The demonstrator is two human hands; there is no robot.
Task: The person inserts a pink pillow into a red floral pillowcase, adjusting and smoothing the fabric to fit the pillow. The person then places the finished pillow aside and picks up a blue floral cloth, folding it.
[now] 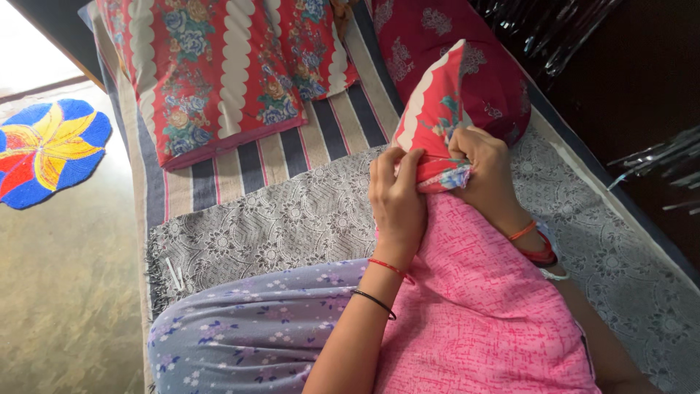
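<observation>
A pink patterned pillow (474, 306) lies across my lap, its far end tucked into a red floral pillowcase (435, 109) with a white scalloped stripe. My left hand (397, 197) grips the open edge of the pillowcase from the left. My right hand (485, 168) grips the same edge from the right, fingers curled over the cloth. Both hands hold the case around the pillow's end. The loose part of the case stands up in a point above my hands.
A red floral pillow (211, 66) rests at the head of the bed on a striped sheet (292, 149). A dark red pillow (437, 33) lies behind my hands. Grey patterned cloth (277, 219) covers the bed. A round colourful mat (47, 149) sits on the floor at left.
</observation>
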